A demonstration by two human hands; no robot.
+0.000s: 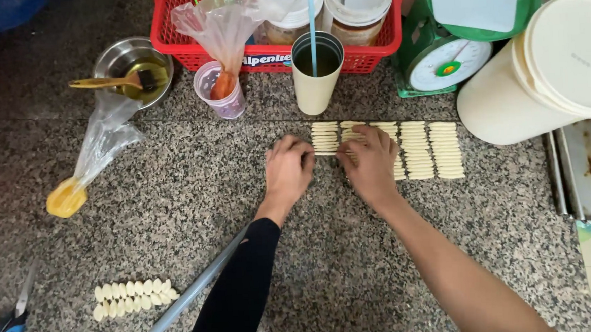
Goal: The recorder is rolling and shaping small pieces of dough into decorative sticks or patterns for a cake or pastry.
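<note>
On the speckled granite counter (176, 212), mid-frame: both hands are down on the leftmost rows of pale dough strips (421, 150). Left hand (288, 171) (black sleeve) lies palm down, fingers curled together, tips touching the left end of the first column of strips. Right hand (371, 162) lies flat over the second column, fingers slightly spread and pressing on the strips; cannot tell if it pinches any single piece. Neither hand lifts anything.

The strips sit in about five tight columns side by side; the three columns on the right are uncovered. Their top edge runs just below a beige cup (316, 70) with a blue straw. Their right end is near the large cream lidded bucket (547, 72), little room there.

Back edge is crowded: red plastic basket (188, 50) with tubs, a green kitchen scale (441, 57), a small pink cup (219, 89) holding a piping bag, and a steel bowl (128, 67) with a brush in it.

Left side: a clear piping bag with yellow filling (80, 177) lies flat, well apart from the hands. Front left: a second batch of small oval dough pieces (134, 297) in two rows, with a long bluish rod (197, 285) just beside them, running diagonally under the left forearm. Scissors (7, 322) are at the far left edge.

Right edge: a metal tray (589, 171) butts against the counter.

Open room: the wide patch between the hands and the oval pieces, plus the front right of the counter below the strips.
</note>
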